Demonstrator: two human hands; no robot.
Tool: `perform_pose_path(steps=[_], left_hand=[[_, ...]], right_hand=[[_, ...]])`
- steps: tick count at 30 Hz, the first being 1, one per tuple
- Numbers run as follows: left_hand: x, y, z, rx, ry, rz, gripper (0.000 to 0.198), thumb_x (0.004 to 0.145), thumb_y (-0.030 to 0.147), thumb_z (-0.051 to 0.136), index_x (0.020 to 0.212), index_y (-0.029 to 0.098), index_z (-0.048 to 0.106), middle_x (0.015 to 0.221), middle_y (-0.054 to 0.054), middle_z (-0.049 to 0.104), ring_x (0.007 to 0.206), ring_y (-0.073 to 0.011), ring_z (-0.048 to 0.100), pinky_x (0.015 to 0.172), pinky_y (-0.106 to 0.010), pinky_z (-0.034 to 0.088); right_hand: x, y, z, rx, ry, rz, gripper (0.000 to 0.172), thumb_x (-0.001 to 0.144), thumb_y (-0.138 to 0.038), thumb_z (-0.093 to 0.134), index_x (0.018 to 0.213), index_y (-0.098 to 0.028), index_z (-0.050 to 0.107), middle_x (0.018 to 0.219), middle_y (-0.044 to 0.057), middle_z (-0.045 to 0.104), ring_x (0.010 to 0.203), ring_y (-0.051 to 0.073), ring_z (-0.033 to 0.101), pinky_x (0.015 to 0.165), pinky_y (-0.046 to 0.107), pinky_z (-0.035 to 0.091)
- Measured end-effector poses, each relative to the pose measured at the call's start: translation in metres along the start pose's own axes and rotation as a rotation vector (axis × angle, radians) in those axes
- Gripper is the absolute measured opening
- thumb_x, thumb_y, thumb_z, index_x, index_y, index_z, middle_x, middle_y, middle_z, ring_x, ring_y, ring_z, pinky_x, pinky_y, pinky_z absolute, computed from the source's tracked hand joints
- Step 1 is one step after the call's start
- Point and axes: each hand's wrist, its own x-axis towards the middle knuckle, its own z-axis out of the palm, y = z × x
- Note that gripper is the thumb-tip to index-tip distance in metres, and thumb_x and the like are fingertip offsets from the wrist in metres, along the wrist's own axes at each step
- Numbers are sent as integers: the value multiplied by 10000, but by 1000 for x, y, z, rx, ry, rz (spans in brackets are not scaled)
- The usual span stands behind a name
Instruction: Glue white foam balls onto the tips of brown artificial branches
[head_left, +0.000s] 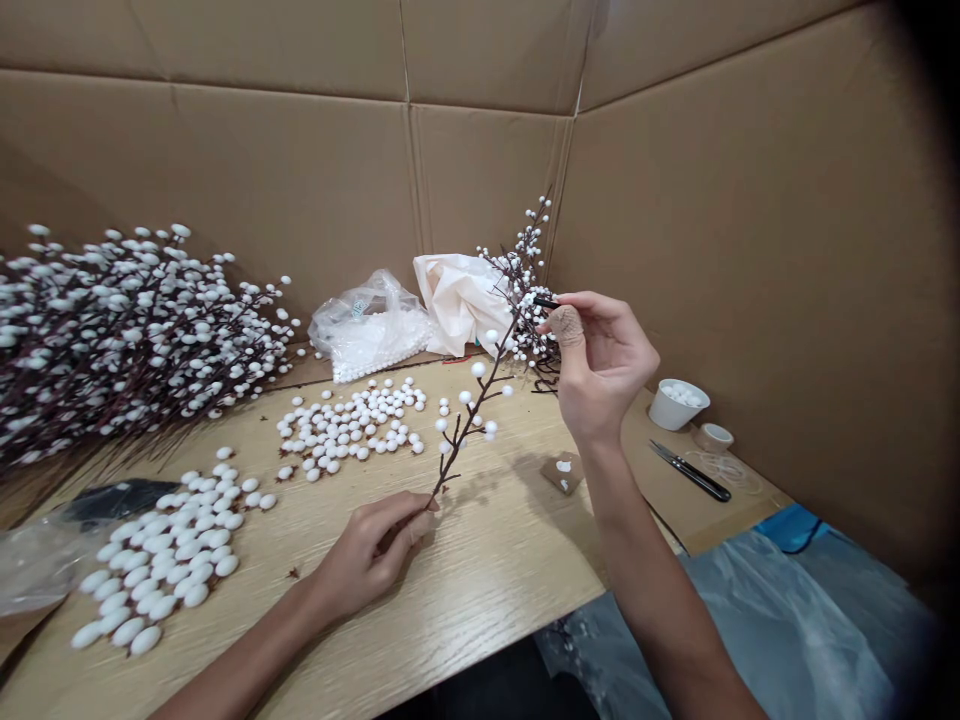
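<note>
My left hand (382, 550) pinches the lower end of a dark brown branch (469, 425) over the middle of the table. The branch leans up to the right and bears several white berries; some of its twigs have bare tips. Beside its upper end, my right hand (600, 350) is closed on a thin black tool (546, 302), with tape wrapped round the thumb. Below that hand, a small brown card (561, 473) with white dabs lies on the table. Loose white berries (349, 425) are spread behind the branch, and larger ones (172, 550) lie at the left.
A big heap of berry branches (127, 330) fills the back left. Behind are a plastic bag of white balls (375, 325), a pale cloth-like bag (457, 295) and another berry bunch (531, 260). On the right are a white cup (677, 405), a tape roll (713, 437) and black-handled scissors or tweezers (694, 472).
</note>
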Motion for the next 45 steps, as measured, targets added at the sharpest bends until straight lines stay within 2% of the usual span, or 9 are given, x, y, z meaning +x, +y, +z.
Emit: perform_pose_path(steps=[14, 21, 33, 38, 45], left_hand=[[-1, 0, 1, 12, 6, -1, 165, 911, 189, 460, 941, 165, 620, 876, -49, 697, 764, -137, 644, 671, -215, 488], [1, 1, 2, 8, 51, 12, 190, 887, 175, 487, 988, 173, 648, 934, -63, 719, 827, -155, 671, 712, -220, 516], [-3, -4, 3, 8, 61, -14, 171, 883, 182, 510, 981, 164, 650, 952, -65, 724, 839, -153, 681, 701, -207, 524], [-2, -4, 3, 15, 76, 3, 181, 874, 169, 514, 989, 157, 653, 966, -70, 727, 861, -155, 685, 731, -207, 529], [-3, -4, 4, 19, 63, -4, 167, 883, 174, 512, 975, 161, 650, 943, -61, 725, 828, -145, 680, 704, -196, 520]], right_hand=[[0, 3, -2, 8, -33, 21, 70, 815, -196, 605, 871, -217, 641, 829, 2, 631, 713, 104, 623, 676, 274, 552], [3, 7, -2, 4, 28, 35, 54, 822, -236, 600, 864, -212, 623, 794, -6, 614, 661, 94, 618, 634, 260, 543], [3, 3, -4, 2, 126, -78, 83, 811, -165, 614, 870, -217, 642, 808, -5, 611, 685, 99, 615, 652, 270, 532], [2, 8, -5, -44, 74, -96, 74, 818, -191, 602, 877, -215, 640, 839, 11, 620, 739, 120, 622, 692, 297, 545], [0, 8, -6, -82, 3, -132, 113, 804, -138, 595, 883, -204, 641, 850, 20, 625, 803, 129, 617, 711, 298, 543]])
